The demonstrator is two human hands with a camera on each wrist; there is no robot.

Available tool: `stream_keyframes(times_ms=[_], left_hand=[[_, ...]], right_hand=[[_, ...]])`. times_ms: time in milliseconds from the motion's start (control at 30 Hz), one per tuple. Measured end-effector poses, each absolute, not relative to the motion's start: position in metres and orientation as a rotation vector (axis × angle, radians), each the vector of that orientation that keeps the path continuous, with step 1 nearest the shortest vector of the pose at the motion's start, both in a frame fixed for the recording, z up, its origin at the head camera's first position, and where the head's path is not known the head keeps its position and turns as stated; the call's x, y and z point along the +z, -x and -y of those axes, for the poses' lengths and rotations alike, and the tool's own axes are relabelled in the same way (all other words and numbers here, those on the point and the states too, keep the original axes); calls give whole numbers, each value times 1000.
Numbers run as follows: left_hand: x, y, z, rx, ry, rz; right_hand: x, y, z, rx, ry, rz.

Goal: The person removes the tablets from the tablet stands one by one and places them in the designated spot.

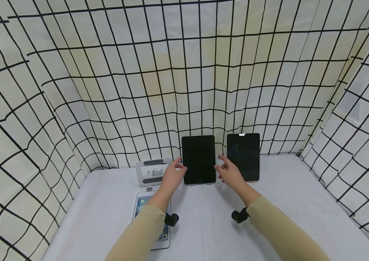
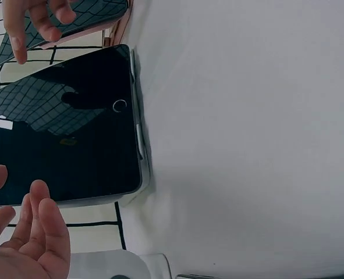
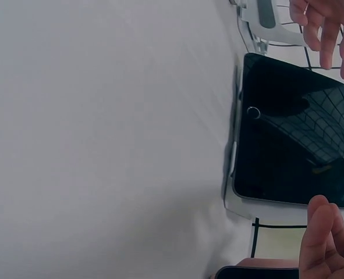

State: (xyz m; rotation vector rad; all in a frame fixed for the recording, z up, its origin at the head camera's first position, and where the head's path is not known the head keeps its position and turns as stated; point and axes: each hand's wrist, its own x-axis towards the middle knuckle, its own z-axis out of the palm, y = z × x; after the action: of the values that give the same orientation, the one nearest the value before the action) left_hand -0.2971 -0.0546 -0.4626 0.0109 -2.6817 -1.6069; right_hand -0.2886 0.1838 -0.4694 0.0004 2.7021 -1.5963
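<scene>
A black tablet (image 1: 199, 159) with a round home button leans back on a white stand (image 3: 237, 207) whose small lips show under its lower edge. My left hand (image 1: 173, 177) is at the tablet's left edge, thumb overlapping the front in the left wrist view and fingers loosely extended beside it. At the opposite edge is my right hand (image 1: 231, 175), fingertips close to the side and fingers loosely extended. Neither hand has its fingers curled round the tablet. A second dark tablet (image 1: 244, 157) stands upright just right of my right hand.
Left of the middle tablet sits a white stand with grey pads (image 1: 153, 179). A white-framed tablet (image 1: 143, 201) lies face up in front of it, partly under my left forearm. White fabric with a black grid (image 1: 191, 79) walls the back and sides of the white-covered table (image 1: 204, 224).
</scene>
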Motion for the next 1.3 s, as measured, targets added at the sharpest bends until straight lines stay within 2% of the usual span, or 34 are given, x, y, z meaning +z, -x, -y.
stream_keyframes(times_ms=[467, 1300], left_hand=[[-454, 306, 50, -1533, -59, 2718], [-450, 308, 48, -1587, -114, 2633]], right_hand=[[-452, 303, -173, -1492, 2, -2756], [-455, 314, -174, -1500, 4, -2719]])
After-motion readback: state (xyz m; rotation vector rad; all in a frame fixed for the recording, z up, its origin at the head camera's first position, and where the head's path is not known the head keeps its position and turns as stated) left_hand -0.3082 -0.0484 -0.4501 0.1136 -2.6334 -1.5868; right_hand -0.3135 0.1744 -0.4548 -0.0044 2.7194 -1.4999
